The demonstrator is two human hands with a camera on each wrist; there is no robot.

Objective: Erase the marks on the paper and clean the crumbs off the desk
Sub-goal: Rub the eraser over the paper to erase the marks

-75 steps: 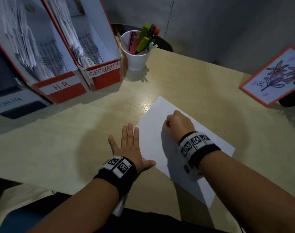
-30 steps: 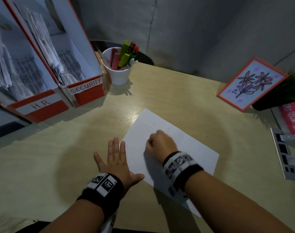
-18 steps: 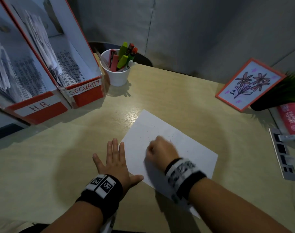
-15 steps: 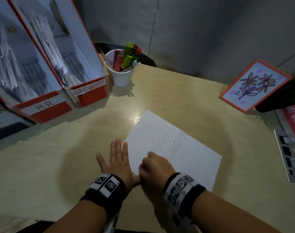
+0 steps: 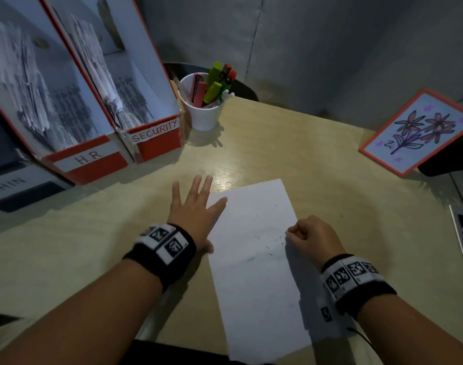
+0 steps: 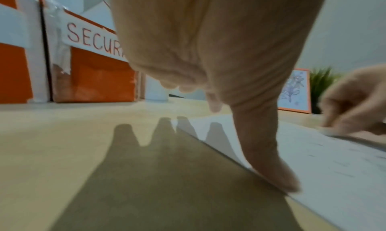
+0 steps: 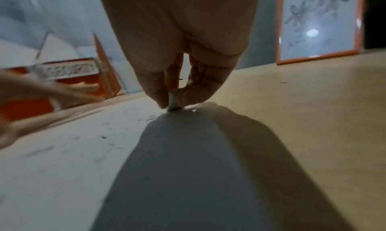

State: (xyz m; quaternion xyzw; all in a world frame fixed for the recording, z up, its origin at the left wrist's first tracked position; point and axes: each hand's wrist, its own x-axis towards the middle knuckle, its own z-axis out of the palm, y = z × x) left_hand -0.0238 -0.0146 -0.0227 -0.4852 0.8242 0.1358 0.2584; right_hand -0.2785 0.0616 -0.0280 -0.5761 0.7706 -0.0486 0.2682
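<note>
On the pale wooden desk (image 5: 317, 154), the white sheet of paper (image 5: 254, 272) lies before the person. The flat, spread left hand (image 5: 196, 206) should bear down on the sheet's left edge. At its right edge, the right hand (image 5: 314, 238) pinches a small white eraser (image 7: 173, 100); short, light strokes toward the dark crumbs (image 5: 267, 246) suit best.

dim head view, one bright patch on desk (image 5: 226, 177) past fingertips, corners falling dark. wide-angle bend at edges. wrist views brighter: hard shadow of left hand (image 6: 208, 52) on desk, motion blur on right hand (image 6: 353, 102), round glare spot on framed drawing (image 7: 312, 33).
</note>
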